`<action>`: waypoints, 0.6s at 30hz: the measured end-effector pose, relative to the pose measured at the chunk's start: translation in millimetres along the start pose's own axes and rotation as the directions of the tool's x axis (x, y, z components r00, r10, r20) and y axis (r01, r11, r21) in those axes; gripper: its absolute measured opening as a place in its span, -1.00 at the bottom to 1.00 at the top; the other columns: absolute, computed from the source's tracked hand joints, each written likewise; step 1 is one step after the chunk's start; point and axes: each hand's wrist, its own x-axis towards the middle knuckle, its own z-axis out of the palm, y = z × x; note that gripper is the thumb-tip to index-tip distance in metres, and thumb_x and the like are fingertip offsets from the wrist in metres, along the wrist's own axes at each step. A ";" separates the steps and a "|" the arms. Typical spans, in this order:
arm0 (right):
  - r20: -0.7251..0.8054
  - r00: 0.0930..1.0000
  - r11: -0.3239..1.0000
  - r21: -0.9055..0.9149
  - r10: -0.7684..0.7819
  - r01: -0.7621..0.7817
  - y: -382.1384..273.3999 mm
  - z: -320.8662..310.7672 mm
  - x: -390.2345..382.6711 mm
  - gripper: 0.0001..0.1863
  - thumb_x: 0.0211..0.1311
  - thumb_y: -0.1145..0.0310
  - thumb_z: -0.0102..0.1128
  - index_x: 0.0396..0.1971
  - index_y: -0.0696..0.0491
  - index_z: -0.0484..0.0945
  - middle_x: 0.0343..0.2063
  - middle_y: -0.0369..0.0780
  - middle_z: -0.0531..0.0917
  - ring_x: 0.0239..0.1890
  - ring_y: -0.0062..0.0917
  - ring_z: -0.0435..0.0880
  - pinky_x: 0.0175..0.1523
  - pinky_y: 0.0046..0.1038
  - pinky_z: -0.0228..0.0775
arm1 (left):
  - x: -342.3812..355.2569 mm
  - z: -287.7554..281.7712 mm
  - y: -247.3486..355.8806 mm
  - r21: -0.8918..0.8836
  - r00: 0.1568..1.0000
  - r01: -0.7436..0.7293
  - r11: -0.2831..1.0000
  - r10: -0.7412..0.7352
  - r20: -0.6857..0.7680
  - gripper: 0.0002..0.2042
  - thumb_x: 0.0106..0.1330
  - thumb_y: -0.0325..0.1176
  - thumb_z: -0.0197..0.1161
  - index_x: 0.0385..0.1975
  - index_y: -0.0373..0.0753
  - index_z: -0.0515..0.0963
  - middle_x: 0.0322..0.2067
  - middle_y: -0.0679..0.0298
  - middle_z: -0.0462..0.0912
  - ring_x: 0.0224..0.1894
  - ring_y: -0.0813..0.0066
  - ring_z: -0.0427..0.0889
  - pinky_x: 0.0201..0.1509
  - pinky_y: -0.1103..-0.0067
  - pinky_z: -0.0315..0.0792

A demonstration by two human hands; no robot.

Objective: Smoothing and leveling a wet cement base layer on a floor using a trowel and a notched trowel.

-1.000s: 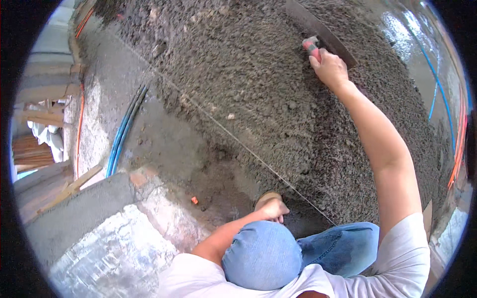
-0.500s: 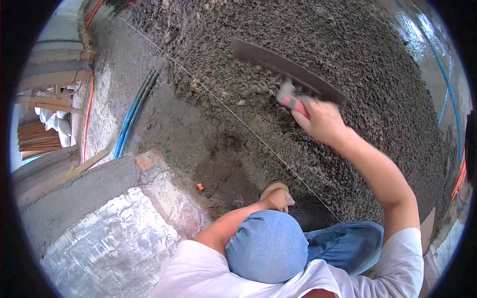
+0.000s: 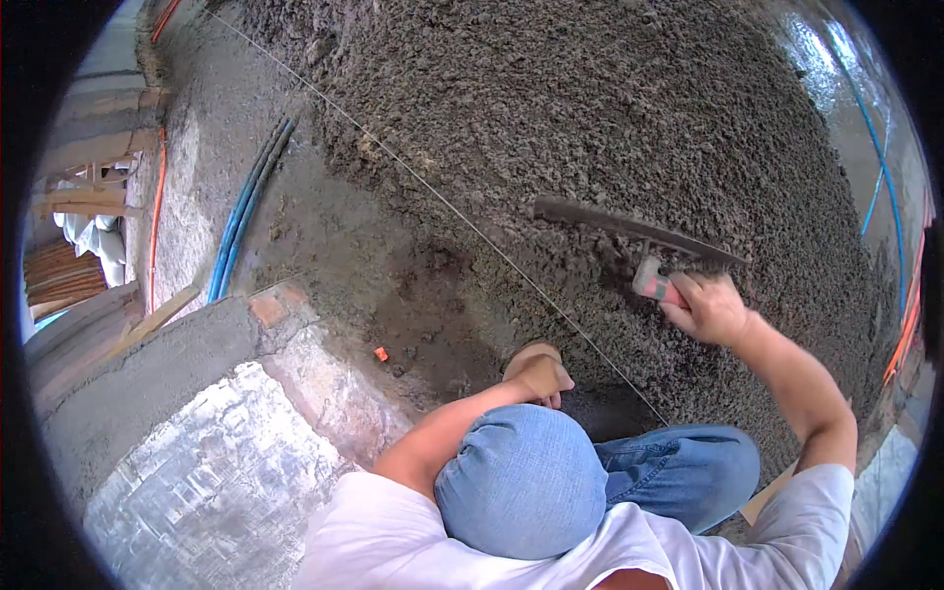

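head view: right hand wraps the pink handle of a long steel plastering trowel, fist closed, thumb lying along the grip; likely that way so the wrist sets the blade's tilt. trowel is over rough wet mortar, right of the taut string line, blade tipped up on its long edge; contact with the mortar can't be told for sure. left hand sits in front of the jeans knee, fingers curled, beside a tan rounded thing; can't tell if it grips anything, probably parked there for balance in the crouch. string runs diagonally near the mortar's edge, presumably a guide. blue pipes lie left, clear of the mortar; orange chip on the floor.
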 end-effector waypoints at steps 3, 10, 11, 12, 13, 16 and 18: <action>0.205 0.956 0.868 0.411 0.209 -0.278 -61.8 0.3 37.1 -0.77 0.07 0.22 0.22 -0.47 0.08 0.50 -0.61 -0.10 0.59 -0.51 -0.21 0.62 -0.37 -0.23 0.46 | 59.3 -56.9 -75.5 -0.048 0.937 0.041 0.998 -0.021 0.348 -0.53 0.34 0.04 0.03 -0.40 -0.29 0.67 -0.43 0.05 0.69 -0.35 0.16 0.70 -0.28 0.23 0.56; 0.089 0.934 0.771 0.539 0.347 -0.338 -16.5 24.1 132.5 -0.60 0.15 0.08 0.09 -0.45 0.19 0.53 -0.52 0.03 0.60 -0.38 -0.12 0.63 -0.22 -0.21 0.42 | 5.1 18.6 -20.9 0.147 0.924 -0.353 0.924 0.369 -0.103 -0.51 0.34 0.06 0.00 -0.48 -0.26 0.67 -0.54 0.15 0.68 -0.60 0.38 0.65 -0.55 0.46 0.51; 0.013 0.915 0.783 0.512 0.403 -0.353 -16.6 23.9 154.1 -0.58 0.15 0.06 0.08 -0.44 0.19 0.54 -0.49 0.04 0.61 -0.35 -0.12 0.64 -0.18 -0.22 0.42 | -28.2 30.0 -5.9 0.121 0.914 -0.307 0.944 0.328 -0.238 -0.52 0.34 0.05 0.00 -0.51 -0.24 0.67 -0.57 0.18 0.68 -0.64 0.41 0.63 -0.58 0.48 0.48; -0.069 0.899 0.795 0.499 0.433 -0.345 -28.3 22.4 180.7 -0.56 0.14 0.03 0.06 -0.43 0.20 0.56 -0.46 0.05 0.62 -0.31 -0.12 0.64 -0.15 -0.22 0.42 | -40.2 29.7 -10.5 0.115 0.907 -0.302 0.946 0.322 -0.271 -0.52 0.34 0.05 0.00 -0.51 -0.24 0.67 -0.57 0.18 0.68 -0.64 0.41 0.63 -0.58 0.48 0.48; -0.081 0.904 0.798 0.506 0.421 -0.327 -36.0 19.8 197.9 -0.56 0.14 0.03 0.06 -0.43 0.20 0.56 -0.46 0.05 0.62 -0.31 -0.12 0.64 -0.15 -0.22 0.42 | -43.5 30.7 -10.8 0.168 0.899 -0.281 0.945 0.321 -0.298 -0.52 0.34 0.05 0.00 -0.52 -0.24 0.67 -0.57 0.20 0.68 -0.63 0.42 0.64 -0.57 0.46 0.49; 0.001 0.909 0.681 0.661 0.417 -0.314 -64.6 19.1 231.8 -0.53 0.12 0.01 0.13 -0.34 0.21 0.59 -0.47 0.01 0.65 -0.34 -0.22 0.65 -0.17 -0.25 0.41 | -45.6 29.4 -12.8 0.133 0.930 -0.145 0.981 0.181 -0.321 -0.53 0.35 0.04 -0.01 -0.51 -0.20 0.67 -0.54 0.25 0.70 -0.59 0.43 0.65 -0.52 0.41 0.51; -0.026 0.898 0.686 0.655 0.439 -0.317 -80.8 33.8 242.9 -0.52 0.12 0.01 0.12 -0.32 0.21 0.60 -0.42 0.05 0.65 -0.29 -0.15 0.65 -0.13 -0.24 0.40 | -51.3 33.7 -3.8 0.224 0.897 -0.254 0.941 0.316 -0.308 -0.55 0.36 0.02 -0.03 -0.47 -0.19 0.67 -0.49 0.22 0.71 -0.56 0.44 0.66 -0.48 0.39 0.53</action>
